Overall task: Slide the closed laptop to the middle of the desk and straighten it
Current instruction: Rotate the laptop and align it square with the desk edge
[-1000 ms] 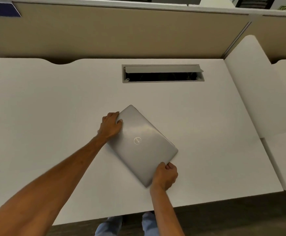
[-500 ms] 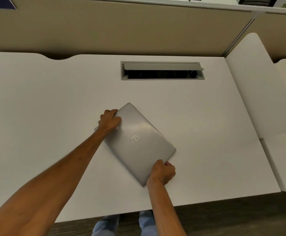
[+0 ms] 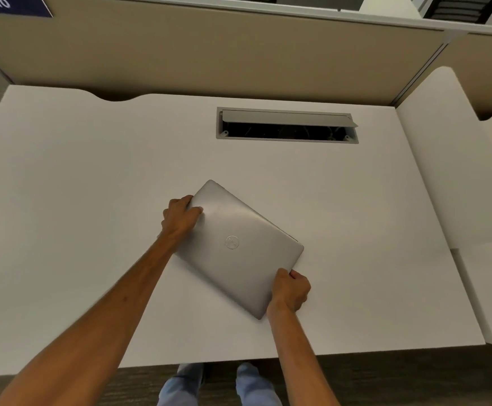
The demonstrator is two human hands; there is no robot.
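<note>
You have both hands on the closed silver laptop (image 3: 240,244), which lies flat on the white desk (image 3: 78,215) near its middle, a little toward the front edge, and well askew: its long sides run diagonally from the upper left down to the lower right, one corner pointing at the back of the desk. Your left hand (image 3: 180,216) is clamped over the laptop's left short edge near the far corner, thumb laid on the lid, fingers curled round the edge and hidden under it. Your right hand (image 3: 290,290) is closed on the near right corner, thumb on top of the lid, knuckles bent and fingers wrapped round the side. A round logo (image 3: 232,242) sits in the centre of the lid, too blurred to read. Behind the laptop, well apart from it, the grey cable hatch (image 3: 287,124) is set into the desk with its flap raised over a dark opening. A beige partition (image 3: 209,54) runs along the back, and a white side panel (image 3: 449,159) stands at the right
</note>
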